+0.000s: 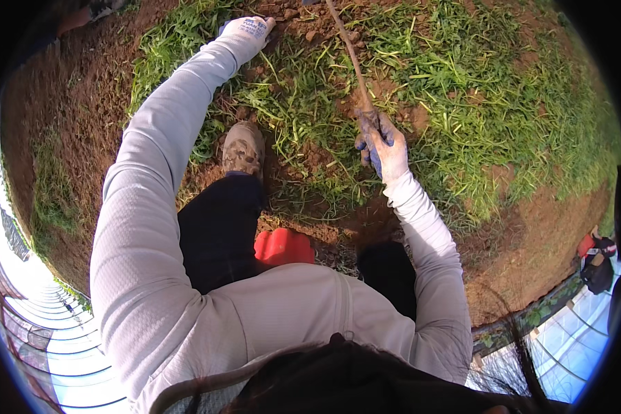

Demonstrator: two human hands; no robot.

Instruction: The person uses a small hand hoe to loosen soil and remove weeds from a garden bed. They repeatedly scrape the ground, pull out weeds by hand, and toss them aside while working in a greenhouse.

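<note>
My right hand [382,147], in a white glove with a soiled blue coated palm, is closed around the lower end of a slim wooden handle [351,52]. The handle runs up to the top edge, where its far end is cut off. My left hand [246,33] reaches far forward at the upper left, in a white glove bearing printed writing. It rests by leafy green plants [178,49] and brown soil [295,18]; its fingers are turned away and hidden. Between my hands, cut greens [295,114] lie strewn over the ground.
My muddy shoe [244,148] stands amid the greens. A red plastic object [283,247] sits between my legs. More green stalks [476,98] cover the right side. Bare soil [83,119] runs along the left. Greenhouse hoops [67,357] curve at the lower left.
</note>
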